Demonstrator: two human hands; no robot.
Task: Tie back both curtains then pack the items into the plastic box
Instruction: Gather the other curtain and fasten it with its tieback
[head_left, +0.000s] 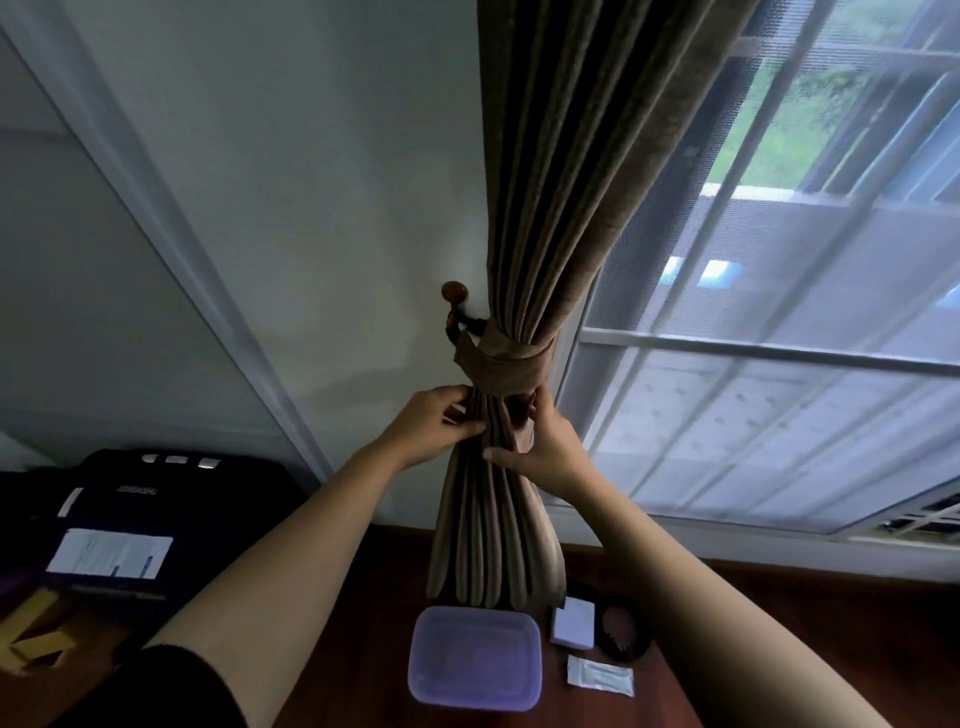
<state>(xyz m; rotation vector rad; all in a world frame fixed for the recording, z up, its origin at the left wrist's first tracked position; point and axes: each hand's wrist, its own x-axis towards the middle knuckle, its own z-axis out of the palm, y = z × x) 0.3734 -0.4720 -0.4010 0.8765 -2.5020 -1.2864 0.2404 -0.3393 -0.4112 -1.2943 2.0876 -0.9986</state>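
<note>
A brown curtain (566, 197) hangs gathered beside the window. A matching tieback band (501, 366) wraps it and runs to a wooden wall knob (454, 293). Just below the band, my left hand (439, 423) pinches the curtain folds from the left. My right hand (545, 441) grips the folds from the right, its thumb across the front. On the wooden floor below sits a translucent plastic box (475, 657) with its lid on. To its right lie a white card box (574, 621), a dark ring-shaped item (623, 629) and a white sachet (600, 675).
A barred window (779, 312) fills the right side. A dark case (156, 499) with a paper label sits at the left, with yellow pieces (36, 629) on the floor near it. A white wall (311, 208) stands behind the curtain.
</note>
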